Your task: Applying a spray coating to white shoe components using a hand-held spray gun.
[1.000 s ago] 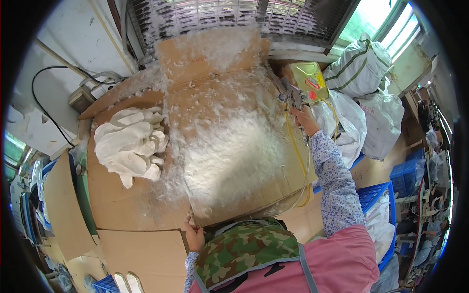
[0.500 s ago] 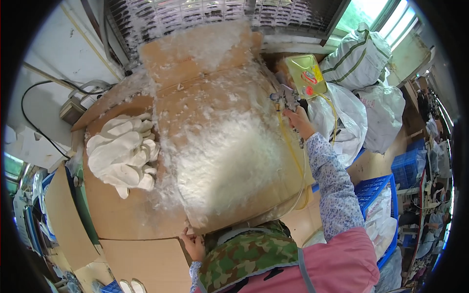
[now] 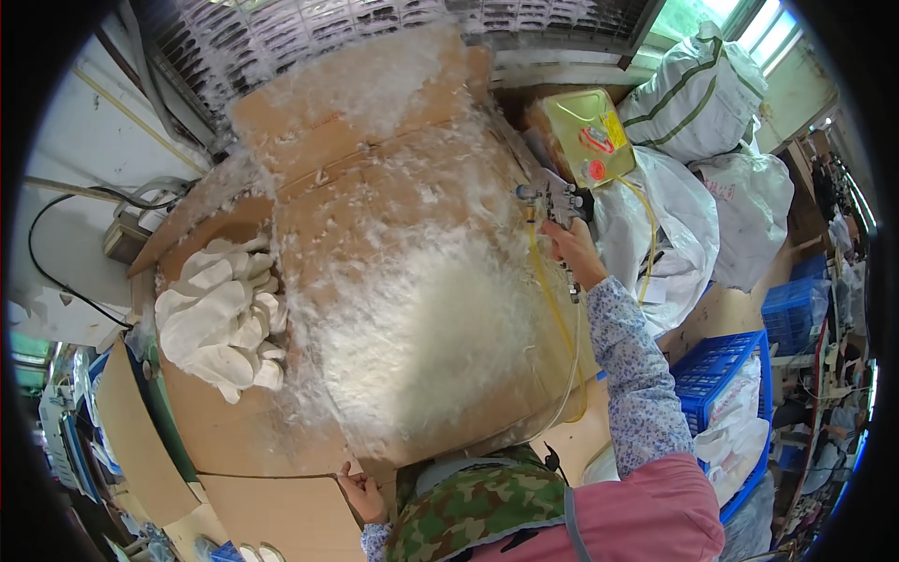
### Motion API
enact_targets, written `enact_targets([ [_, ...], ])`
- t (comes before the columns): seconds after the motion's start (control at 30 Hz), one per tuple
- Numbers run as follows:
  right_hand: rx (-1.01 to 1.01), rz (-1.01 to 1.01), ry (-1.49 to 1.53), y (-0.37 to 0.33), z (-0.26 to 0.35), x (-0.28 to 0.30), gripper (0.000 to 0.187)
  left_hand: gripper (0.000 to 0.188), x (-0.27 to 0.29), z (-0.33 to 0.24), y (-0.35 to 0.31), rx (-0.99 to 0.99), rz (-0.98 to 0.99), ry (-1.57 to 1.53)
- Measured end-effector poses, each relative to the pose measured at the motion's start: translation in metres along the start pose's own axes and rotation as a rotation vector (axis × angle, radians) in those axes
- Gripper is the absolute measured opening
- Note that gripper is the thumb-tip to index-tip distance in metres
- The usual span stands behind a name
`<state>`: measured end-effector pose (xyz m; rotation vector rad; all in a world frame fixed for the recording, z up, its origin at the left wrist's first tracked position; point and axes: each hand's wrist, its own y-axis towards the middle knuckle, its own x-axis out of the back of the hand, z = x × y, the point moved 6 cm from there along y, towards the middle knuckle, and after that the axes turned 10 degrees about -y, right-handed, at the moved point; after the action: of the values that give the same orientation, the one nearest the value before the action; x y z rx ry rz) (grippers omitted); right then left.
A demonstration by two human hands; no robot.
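My right hand (image 3: 579, 251) is wrapped round the handle of a metal spray gun (image 3: 552, 201), held over the right edge of a cardboard-covered table. A yellow hose (image 3: 541, 272) and a thin clear hose (image 3: 573, 365) run down from around the gun. My left hand (image 3: 365, 495) is at the table's near edge, its fingers apart and touching or close to the cardboard. Nothing shows in it. A cardboard sheet (image 3: 393, 201) in the middle is coated with white fibrous residue (image 3: 421, 328). To its left lies a heap of cream, insole-shaped pieces (image 3: 220, 314).
A yellow-green canister (image 3: 582, 136) stands beyond the gun. White woven sacks (image 3: 698, 98) are piled at the far right, above a blue crate (image 3: 707, 379) with bagged goods. A residue-covered grille (image 3: 309, 42) borders the far side. A cardboard flap (image 3: 272, 515) lies near left.
The view has shifted slightly, so the table and heap sit a little further left. My right hand still grips the spray gun; my left hand stays by the near edge.
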<state>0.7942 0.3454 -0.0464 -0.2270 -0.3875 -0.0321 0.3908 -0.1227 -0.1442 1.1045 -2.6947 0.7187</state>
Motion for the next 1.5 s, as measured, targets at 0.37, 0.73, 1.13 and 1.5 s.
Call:
enact_targets([
  [0.37,-0.029,-0.042,0.07,-0.024,0.001,0.027,0.018,0.051,0.004,0.002,-0.001,-0.025,0.017,0.006],
  [0.73,-0.011,0.193,0.088,-0.144,0.016,0.005,0.022,0.028,0.059,-0.043,0.048,-0.24,-0.039,-0.053],
  [1.13,0.035,0.423,-0.087,-0.275,0.063,-0.103,0.033,0.026,0.171,-0.177,0.288,-0.756,-0.486,0.286],
  [1.5,-0.11,0.24,-0.207,-0.294,0.057,-0.082,0.023,0.034,0.22,-0.231,0.461,-0.49,-0.35,0.668],
])
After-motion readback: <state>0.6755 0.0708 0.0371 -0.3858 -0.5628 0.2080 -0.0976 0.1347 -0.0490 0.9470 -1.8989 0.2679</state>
